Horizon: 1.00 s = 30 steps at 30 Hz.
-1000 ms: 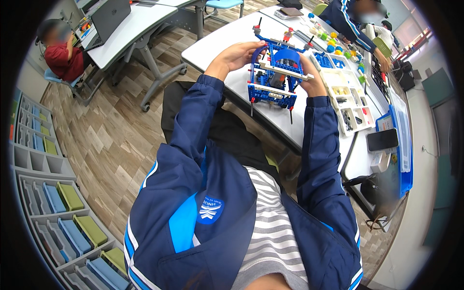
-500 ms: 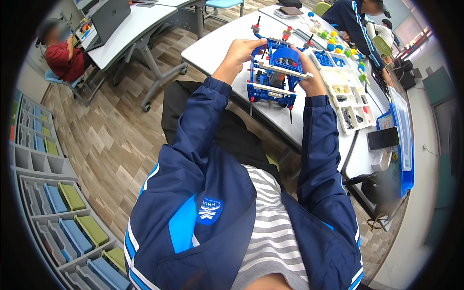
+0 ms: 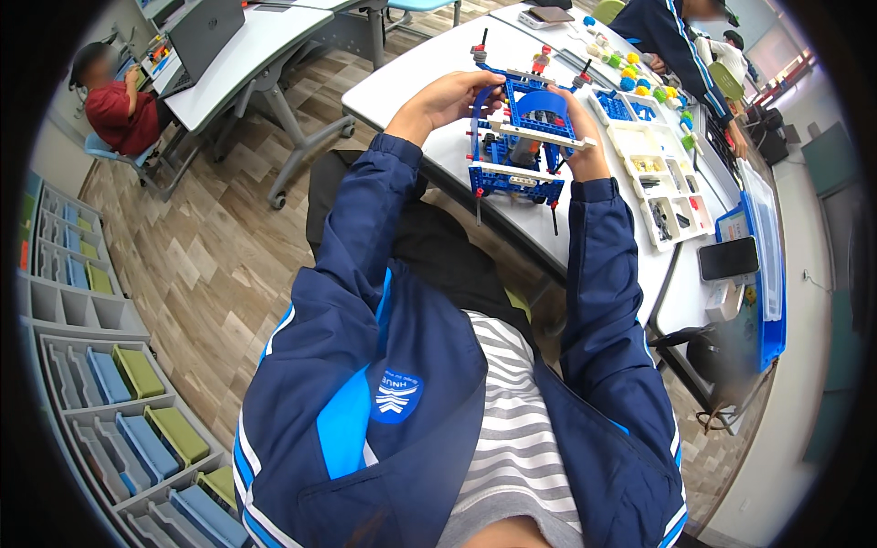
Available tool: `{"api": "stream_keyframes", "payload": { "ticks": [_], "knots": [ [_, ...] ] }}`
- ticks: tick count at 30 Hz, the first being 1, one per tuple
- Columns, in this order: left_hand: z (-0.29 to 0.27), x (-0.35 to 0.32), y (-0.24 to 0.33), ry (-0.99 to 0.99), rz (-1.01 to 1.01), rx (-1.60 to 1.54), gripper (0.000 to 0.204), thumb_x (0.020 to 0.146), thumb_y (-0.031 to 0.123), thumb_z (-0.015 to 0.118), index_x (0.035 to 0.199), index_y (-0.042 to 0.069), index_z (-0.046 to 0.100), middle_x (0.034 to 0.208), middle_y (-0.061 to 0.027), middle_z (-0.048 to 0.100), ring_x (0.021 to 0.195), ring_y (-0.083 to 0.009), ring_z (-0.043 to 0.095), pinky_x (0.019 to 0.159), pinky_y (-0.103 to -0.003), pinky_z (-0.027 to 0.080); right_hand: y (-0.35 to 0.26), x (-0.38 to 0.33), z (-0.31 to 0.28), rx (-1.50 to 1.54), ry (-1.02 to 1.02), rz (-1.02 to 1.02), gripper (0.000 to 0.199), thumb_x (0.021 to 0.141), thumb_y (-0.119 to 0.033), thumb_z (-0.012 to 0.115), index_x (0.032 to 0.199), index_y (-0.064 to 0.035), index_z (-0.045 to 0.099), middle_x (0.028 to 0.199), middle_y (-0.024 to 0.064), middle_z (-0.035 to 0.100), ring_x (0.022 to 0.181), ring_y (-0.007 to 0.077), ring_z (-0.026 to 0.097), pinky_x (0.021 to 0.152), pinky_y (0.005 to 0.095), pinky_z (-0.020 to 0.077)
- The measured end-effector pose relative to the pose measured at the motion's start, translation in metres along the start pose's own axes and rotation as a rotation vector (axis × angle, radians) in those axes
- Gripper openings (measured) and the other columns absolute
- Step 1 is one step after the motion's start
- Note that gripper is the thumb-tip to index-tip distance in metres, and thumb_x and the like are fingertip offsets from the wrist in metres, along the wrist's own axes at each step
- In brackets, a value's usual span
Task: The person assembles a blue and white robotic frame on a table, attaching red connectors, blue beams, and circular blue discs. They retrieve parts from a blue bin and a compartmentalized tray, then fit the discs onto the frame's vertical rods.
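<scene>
White table point(image 3: 411, 78) in a classroom carried a blue and white brick model point(image 3: 523, 146) near its front edge. Left hand point(image 3: 448, 96) gripped the model's upper left side, fingers curled around it; right hand point(image 3: 580, 146) clasped its right side. Just beside stood a white sorting tray point(image 3: 660, 183), with a phone point(image 3: 728, 258) farther right.

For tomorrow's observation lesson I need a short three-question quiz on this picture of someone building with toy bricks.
1. True or false: both hands grip the blue brick model.
2. What lies right of the model? A) white sorting tray B) a laptop C) a cup
3. Fill in: the dark phone lies on the ____ table.

Key: 1 true: left hand and right hand hold its sides. 2 A. 3 white.
</scene>
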<state>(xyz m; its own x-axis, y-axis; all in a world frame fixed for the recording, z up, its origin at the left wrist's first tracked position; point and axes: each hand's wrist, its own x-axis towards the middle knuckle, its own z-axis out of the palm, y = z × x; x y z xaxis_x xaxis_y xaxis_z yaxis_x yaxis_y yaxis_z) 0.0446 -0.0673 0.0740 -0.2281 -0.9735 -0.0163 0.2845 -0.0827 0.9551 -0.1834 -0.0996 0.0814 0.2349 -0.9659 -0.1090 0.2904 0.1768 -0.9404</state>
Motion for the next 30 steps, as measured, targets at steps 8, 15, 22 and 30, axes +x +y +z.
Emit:
{"api": "stream_keyframes", "payload": {
  "ticks": [8,15,22,30],
  "knots": [
    [-0.004,0.007,-0.004,-0.137,0.014,-0.136,0.014,0.091,0.023,0.066,0.094,0.009,0.066,0.087,0.0017,0.066,0.079,-0.0096,0.061,0.079,-0.028,0.050,-0.002,-0.001,0.002,0.004,-0.046,0.035,0.036,0.088,-0.029,0.071,0.107,0.0004,0.067,0.086,0.0085,0.071,0.067,0.0183,0.070,0.054,0.0322,0.0577],
    [-0.012,0.000,0.008,-0.085,0.074,-0.334,0.018,0.089,0.020,0.065,0.078,0.008,0.059,0.069,-0.0020,0.058,0.077,-0.0178,0.063,0.086,-0.038,0.053,-0.002,0.000,-0.011,0.246,-0.008,-0.034,0.033,0.094,-0.027,0.067,0.113,-0.0007,0.066,0.093,0.0106,0.072,0.075,0.0187,0.071,0.062,0.0313,0.0602],
    [-0.019,-0.013,0.026,-0.115,0.152,0.023,0.028,0.096,0.037,0.052,0.085,0.015,0.066,0.128,-0.0137,0.067,0.107,-0.0187,0.059,0.103,-0.038,0.042,0.000,-0.001,-0.016,0.164,-0.032,-0.070,0.037,0.092,-0.028,0.070,0.118,-0.0018,0.065,0.093,0.0085,0.073,0.076,0.0168,0.071,0.064,0.0299,0.0593],
    [-0.001,-0.013,0.013,0.155,0.102,0.165,0.049,0.088,0.053,0.071,0.102,0.006,0.065,0.111,-0.0155,0.071,0.084,-0.0132,0.057,0.085,-0.031,0.049,0.005,0.003,-0.007,0.059,-0.077,-0.041,0.038,0.089,-0.031,0.075,0.109,0.0008,0.068,0.088,0.0054,0.070,0.068,0.0114,0.066,0.059,0.0262,0.0527]
  ]
}}
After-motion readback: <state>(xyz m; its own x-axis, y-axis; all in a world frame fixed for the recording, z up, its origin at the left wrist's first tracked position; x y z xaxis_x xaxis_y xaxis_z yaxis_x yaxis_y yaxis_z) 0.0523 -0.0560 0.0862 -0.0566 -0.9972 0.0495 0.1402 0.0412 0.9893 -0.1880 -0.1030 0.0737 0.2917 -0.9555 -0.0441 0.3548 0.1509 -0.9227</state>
